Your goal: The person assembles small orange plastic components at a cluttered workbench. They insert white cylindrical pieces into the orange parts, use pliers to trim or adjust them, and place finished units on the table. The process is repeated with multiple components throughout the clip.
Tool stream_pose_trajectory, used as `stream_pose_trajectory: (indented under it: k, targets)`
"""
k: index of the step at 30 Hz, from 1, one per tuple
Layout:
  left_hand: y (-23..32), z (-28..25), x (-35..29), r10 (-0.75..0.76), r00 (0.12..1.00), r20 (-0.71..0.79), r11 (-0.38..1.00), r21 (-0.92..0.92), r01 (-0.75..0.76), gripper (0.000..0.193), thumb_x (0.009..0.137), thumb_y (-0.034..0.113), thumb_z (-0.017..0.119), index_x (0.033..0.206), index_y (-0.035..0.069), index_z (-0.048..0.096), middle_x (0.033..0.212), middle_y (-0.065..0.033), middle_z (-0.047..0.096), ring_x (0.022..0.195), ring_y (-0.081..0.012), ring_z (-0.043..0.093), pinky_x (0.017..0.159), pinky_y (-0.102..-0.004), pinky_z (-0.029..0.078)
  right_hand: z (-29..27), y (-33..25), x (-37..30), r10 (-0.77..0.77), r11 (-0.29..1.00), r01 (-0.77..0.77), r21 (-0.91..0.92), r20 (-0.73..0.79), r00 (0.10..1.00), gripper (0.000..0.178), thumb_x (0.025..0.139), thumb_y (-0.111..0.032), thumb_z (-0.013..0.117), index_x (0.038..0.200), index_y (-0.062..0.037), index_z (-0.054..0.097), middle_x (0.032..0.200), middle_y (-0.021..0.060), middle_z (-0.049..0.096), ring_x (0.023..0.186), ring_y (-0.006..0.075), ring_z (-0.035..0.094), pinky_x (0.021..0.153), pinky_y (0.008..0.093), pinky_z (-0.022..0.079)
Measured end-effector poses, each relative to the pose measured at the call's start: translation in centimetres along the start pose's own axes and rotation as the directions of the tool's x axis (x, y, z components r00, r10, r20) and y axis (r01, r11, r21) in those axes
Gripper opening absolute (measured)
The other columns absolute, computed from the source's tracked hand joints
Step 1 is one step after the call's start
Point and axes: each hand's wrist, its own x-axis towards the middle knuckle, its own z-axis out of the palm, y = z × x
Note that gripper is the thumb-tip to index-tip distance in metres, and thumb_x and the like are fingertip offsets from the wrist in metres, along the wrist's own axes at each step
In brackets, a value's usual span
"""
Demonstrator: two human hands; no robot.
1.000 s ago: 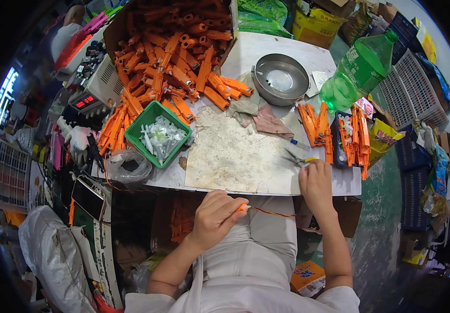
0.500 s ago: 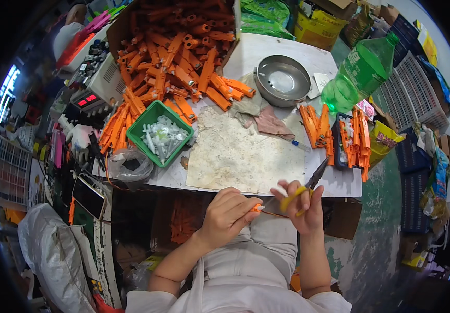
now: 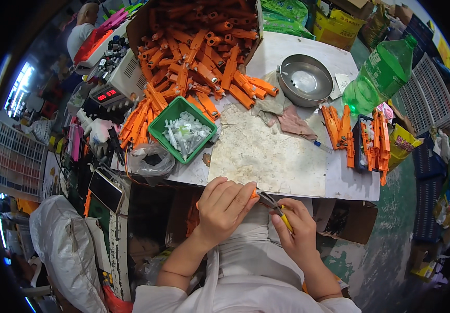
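My left hand [image 3: 224,209] is closed around a small orange plastic part [image 3: 255,193], whose end pokes out between thumb and forefinger; most of it is hidden in the fist. In my right hand [image 3: 299,229] is a pair of pliers [image 3: 272,204] with yellow handles and dark jaws. The jaws point left and meet the exposed end of the orange part; whether they grip it is too small to tell. Both hands are over my lap, just off the near edge of the white table [image 3: 353,189].
A heap of orange plastic parts [image 3: 193,62] spills from a cardboard box at the back. Nearby stand a green basket [image 3: 157,128] of whitish plastic pieces, a metal bowl [image 3: 329,86] and a green bottle [image 3: 376,73]. More orange parts [image 3: 379,138] lie at right, by a pinkish cloth [image 3: 294,124].
The pliers have swung from pointing up and away to pointing left, with their jaws now at the orange part. My right hand has closed round the handles. The whole view has shifted slightly.
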Motion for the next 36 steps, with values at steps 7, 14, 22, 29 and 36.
stream_pose_trajectory:
  k: [7, 14, 22, 29, 36]
  targets:
    - [-0.2, 0.0, -0.2, -0.025, 0.999, 0.021, 0.995, -0.094, 0.027, 0.027, 0.076, 0.01, 0.072, 0.1, -0.001, 0.065, 0.076, -0.0074, 0.06, 0.069, -0.0233, 0.058, 0.075, -0.0377, 0.05, 0.9, 0.7, 0.0, -0.19, 0.964, 0.177, -0.198, -0.053, 0.98, 0.019, 0.075, -0.007, 0.073, 0.079, 0.0035, 0.058, 0.095, 0.0153, 0.059, 0.079, 0.0298, 0.058, 0.067, 0.0365, 0.048]
    - [0.2, -2.8, -0.5, -0.347, 0.576, 0.74, 0.134, -0.569, 0.812, 0.025, 0.087, 0.008, 0.064, 0.108, -0.006, 0.064, 0.081, -0.0061, 0.065, 0.069, -0.0102, 0.058, 0.064, -0.0233, 0.047, -1.3, 2.0, 0.1, -0.388, 0.9, 0.396, -0.18, 0.081, 0.918, 0.022, 0.071, -0.007, 0.075, 0.076, 0.0016, 0.056, 0.095, 0.014, 0.058, 0.078, 0.0287, 0.058, 0.067, 0.0367, 0.048]
    - [-2.6, 0.5, -2.4, -0.551, 0.637, 0.54, -0.195, -0.825, 0.53, 0.031, 0.098, 0.029, 0.048, 0.11, 0.002, 0.058, 0.076, -0.004, 0.058, 0.07, -0.0126, 0.057, 0.079, -0.0317, 0.05, -4.0, 5.4, 4.4, -0.172, 0.921, 0.155, -0.359, -0.017, 0.985, 0.016, 0.077, -0.012, 0.071, 0.078, 0.0005, 0.06, 0.096, 0.0129, 0.06, 0.085, 0.0287, 0.058, 0.074, 0.0367, 0.047]
    - [-3.9, -0.7, -2.5, -0.398, 0.374, 0.838, -0.909, -0.415, -0.039, 0.035, 0.099, 0.02, 0.041, 0.129, 0.002, 0.043, 0.102, -0.0095, 0.055, 0.104, -0.0221, 0.054, 0.105, -0.0514, 0.034, -7.4, 7.8, 3.8, -0.217, 0.903, 0.083, -0.422, -0.279, 0.935, 0.017, 0.082, -0.011, 0.066, 0.094, 0.0, 0.063, 0.098, 0.0136, 0.06, 0.092, 0.0326, 0.056, 0.081, 0.0381, 0.045]
    - [0.7, 0.2, -3.0, -0.282, 0.39, 0.877, -0.823, -0.43, 0.372, 0.047, 0.091, 0.005, 0.048, 0.136, 0.009, 0.037, 0.121, -0.0131, 0.048, 0.117, -0.0307, 0.048, 0.105, -0.0619, 0.03, -1.9, 21.2, -12.6, 0.831, 0.553, -0.642, 0.531, -0.401, 0.385, 0.03, 0.098, -0.031, 0.05, 0.113, -0.0055, 0.053, 0.096, 0.0028, 0.057, 0.075, 0.01, 0.055, 0.065, 0.0229, 0.044]
